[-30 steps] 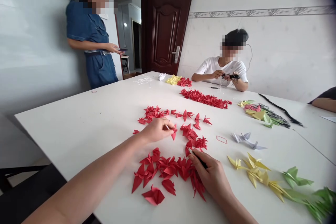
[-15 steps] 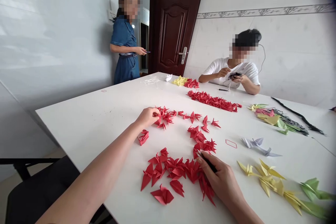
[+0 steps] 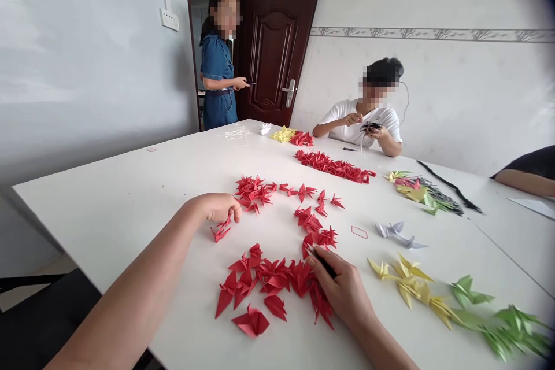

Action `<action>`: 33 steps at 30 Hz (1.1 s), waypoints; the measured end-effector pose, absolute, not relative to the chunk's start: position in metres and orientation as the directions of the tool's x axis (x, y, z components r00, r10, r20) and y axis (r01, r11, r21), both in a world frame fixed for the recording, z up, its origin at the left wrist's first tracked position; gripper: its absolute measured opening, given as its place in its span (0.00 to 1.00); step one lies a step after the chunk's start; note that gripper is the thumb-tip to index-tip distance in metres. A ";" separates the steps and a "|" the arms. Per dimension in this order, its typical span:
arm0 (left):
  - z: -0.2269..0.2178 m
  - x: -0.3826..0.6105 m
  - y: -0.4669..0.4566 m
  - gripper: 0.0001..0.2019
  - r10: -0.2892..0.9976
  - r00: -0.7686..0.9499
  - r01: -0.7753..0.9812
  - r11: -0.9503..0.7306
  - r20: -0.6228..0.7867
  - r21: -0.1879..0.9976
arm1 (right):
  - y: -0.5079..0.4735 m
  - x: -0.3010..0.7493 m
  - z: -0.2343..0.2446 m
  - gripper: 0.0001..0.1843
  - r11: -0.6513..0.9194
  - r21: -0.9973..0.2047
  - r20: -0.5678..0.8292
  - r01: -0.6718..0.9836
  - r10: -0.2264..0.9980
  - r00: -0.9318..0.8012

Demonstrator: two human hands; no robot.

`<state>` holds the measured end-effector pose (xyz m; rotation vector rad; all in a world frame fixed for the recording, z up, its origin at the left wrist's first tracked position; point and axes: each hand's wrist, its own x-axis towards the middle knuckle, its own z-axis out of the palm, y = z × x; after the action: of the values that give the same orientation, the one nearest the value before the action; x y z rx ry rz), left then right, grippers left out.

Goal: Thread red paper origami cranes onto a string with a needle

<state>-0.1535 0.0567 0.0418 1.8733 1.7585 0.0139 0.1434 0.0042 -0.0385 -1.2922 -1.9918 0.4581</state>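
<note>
While you look down at the work, your left hand (image 3: 217, 207) sits knuckles-up on the white table (image 3: 130, 202), fingers curled narrow. Their tips are on a lone red paper crane (image 3: 220, 232) just beneath them. Whether they pinch it or only touch it I cannot tell, since the fingers hide the contact. Your right hand (image 3: 342, 289) is closed around a thin dark tool (image 3: 323, 263), its tip pointing away from the palm into the heap of red cranes (image 3: 273, 277) just left of that hand. Judge the crane as nearly weightless, crisp yet easily crushed, and apt to skid on the smooth top. Take it lightly by the thick folded body, not by the thin wing or tail points. A strand of yellow cranes (image 3: 411, 286) lies off to the right of your right hand.
</note>
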 end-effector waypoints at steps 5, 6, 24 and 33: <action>0.040 -0.143 0.062 0.11 0.923 0.198 0.883 -0.023 -0.329 0.468 | 0.003 0.142 -0.036 0.16 0.448 -0.628 0.379 0.637 0.890 -0.253; 0.040 -0.140 0.062 0.10 0.933 0.224 0.856 -0.050 -0.281 0.515 | 0.003 0.142 -0.036 0.16 0.450 -0.630 0.382 0.633 0.889 -0.252; 0.012 -0.036 0.032 0.05 0.907 0.402 -0.027 0.151 -0.127 0.988 | -0.003 0.139 -0.036 0.11 0.574 -0.647 0.515 0.502 0.814 -0.268; 0.004 -0.038 0.036 0.08 0.914 0.399 0.022 0.073 -0.076 0.997 | -0.003 0.138 -0.036 0.12 0.534 -0.647 0.489 0.543 0.838 -0.241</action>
<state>-0.0376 0.0362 0.0040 1.3254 0.9413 0.8464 0.1381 -0.0027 -0.0362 -1.1267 -1.9245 0.4386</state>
